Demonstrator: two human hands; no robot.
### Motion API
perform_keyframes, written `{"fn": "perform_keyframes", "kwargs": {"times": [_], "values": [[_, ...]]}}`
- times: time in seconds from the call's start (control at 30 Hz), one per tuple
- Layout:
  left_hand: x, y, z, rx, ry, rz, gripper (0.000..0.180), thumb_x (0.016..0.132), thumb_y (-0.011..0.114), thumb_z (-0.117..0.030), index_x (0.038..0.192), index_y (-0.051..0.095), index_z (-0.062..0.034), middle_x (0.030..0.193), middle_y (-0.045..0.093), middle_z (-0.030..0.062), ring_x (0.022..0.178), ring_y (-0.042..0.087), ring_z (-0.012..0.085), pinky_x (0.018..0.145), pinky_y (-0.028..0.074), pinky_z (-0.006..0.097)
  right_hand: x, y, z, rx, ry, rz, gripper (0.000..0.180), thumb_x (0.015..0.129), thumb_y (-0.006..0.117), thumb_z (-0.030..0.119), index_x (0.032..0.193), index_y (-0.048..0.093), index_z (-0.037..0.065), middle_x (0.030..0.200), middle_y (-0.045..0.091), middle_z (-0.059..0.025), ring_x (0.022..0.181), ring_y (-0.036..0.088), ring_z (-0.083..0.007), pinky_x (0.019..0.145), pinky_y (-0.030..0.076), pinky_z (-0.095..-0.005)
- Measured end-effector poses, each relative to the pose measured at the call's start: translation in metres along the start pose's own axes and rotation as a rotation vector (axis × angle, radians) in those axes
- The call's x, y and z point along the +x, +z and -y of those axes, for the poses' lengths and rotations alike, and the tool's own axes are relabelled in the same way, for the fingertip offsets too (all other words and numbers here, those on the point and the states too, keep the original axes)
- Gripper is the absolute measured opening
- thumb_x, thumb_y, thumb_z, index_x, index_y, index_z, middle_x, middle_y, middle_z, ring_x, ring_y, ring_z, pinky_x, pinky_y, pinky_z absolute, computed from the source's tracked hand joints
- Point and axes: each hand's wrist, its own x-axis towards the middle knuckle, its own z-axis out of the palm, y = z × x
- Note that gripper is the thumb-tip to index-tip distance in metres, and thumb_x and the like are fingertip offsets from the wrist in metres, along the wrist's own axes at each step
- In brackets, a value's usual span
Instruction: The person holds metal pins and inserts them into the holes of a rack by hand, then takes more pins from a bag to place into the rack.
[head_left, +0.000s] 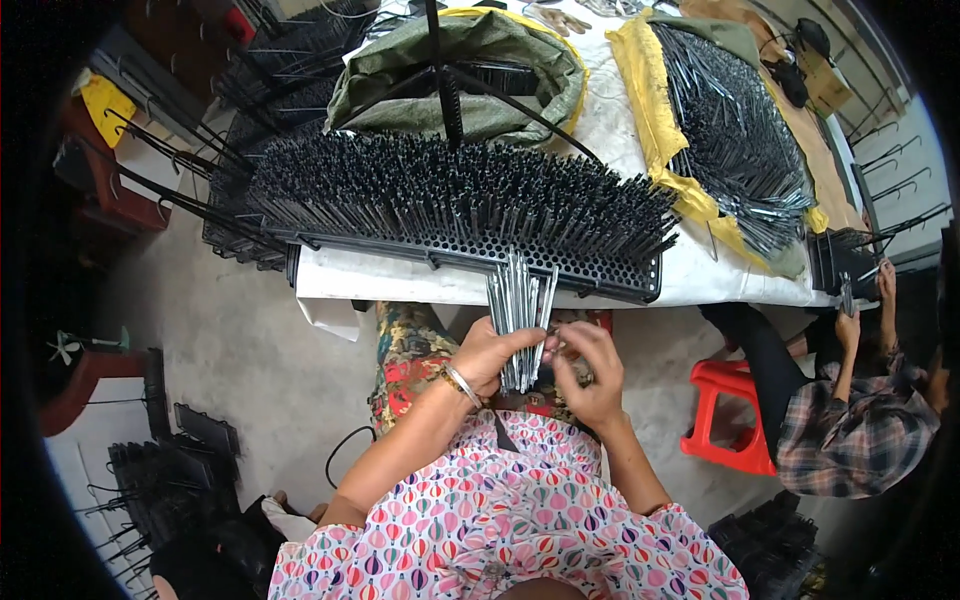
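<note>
A bundle of thin silvery metal rods (516,315) stands roughly upright in my left hand (487,357), whose thumb lies across the front. One rod leans away from the bundle on its right side. My right hand (592,375) is just right of the bundle, with fingers curved and thumb apart from them; no held rod shows in it. Its fingertips are slightly blurred, and I cannot tell whether they touch the rods. Beyond the bundle, a black perforated rack (600,277) holds a dense mass of upright dark rods (440,195). Bare holes show along its near edge.
The rack sits on a white-covered table (400,277). Behind it lies an open green sack (375,85); at right, a yellow-edged sack (640,100) holds loose rods. A person (850,420) works at the right beside a red stool (725,410). Hooked black racks (240,190) crowd the left.
</note>
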Motion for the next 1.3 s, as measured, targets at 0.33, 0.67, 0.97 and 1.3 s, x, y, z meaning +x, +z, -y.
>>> {"fn": "perform_keyframes", "kwargs": {"times": [0.33,0.67,0.97,1.3], "values": [[0.001,-0.014,0.002,-0.014,0.006,0.027,0.017,0.082,0.065,-0.007,0.097,0.060,-0.0045,0.088,0.063,0.0028,0.076,0.060,0.0114,0.065,0.050,0.026,0.018,-0.014,-0.005,-0.401,-0.656,0.286,0.030,0.067,0.060,0.006,0.095,0.066,0.004,0.108,0.060,-0.0130,0.086,0.062,-0.0243,0.071,0.050,-0.0342],[-0.003,-0.009,-0.004,-0.139,0.021,0.096,0.016,0.086,0.062,-0.014,0.096,0.060,-0.0013,0.087,0.062,0.0075,0.078,0.062,0.0154,0.064,0.054,0.027,0.047,-0.027,0.009,-0.415,-0.715,0.284,0.028,0.068,0.064,0.001,0.096,0.063,0.003,0.106,0.062,-0.0104,0.095,0.060,-0.0243,0.079,0.049,-0.0361],[-0.014,-0.029,0.005,-0.109,-0.003,0.057,0.024,0.087,0.061,-0.014,0.106,0.056,-0.0005,0.089,0.060,0.0067,0.078,0.061,0.0147,0.069,0.055,0.029,0.100,0.002,0.027,0.097,-0.092,-0.101,0.016,0.082,0.060,-0.003,0.097,0.057,-0.005,0.088,0.067,-0.0122,0.076,0.063,-0.0138,0.067,0.050,-0.0253],[-0.032,-0.051,0.019,-0.215,-0.113,0.057,0.024,0.086,0.063,-0.015,0.105,0.057,-0.0025,0.083,0.059,0.0058,0.075,0.061,0.0153,0.071,0.056,0.031,0.147,0.043,0.013,0.046,-0.132,-0.101,0.022,0.081,0.064,0.001,0.101,0.056,-0.003,0.082,0.067,-0.0089,0.069,0.062,-0.0083,0.060,0.050,-0.0209]]}}
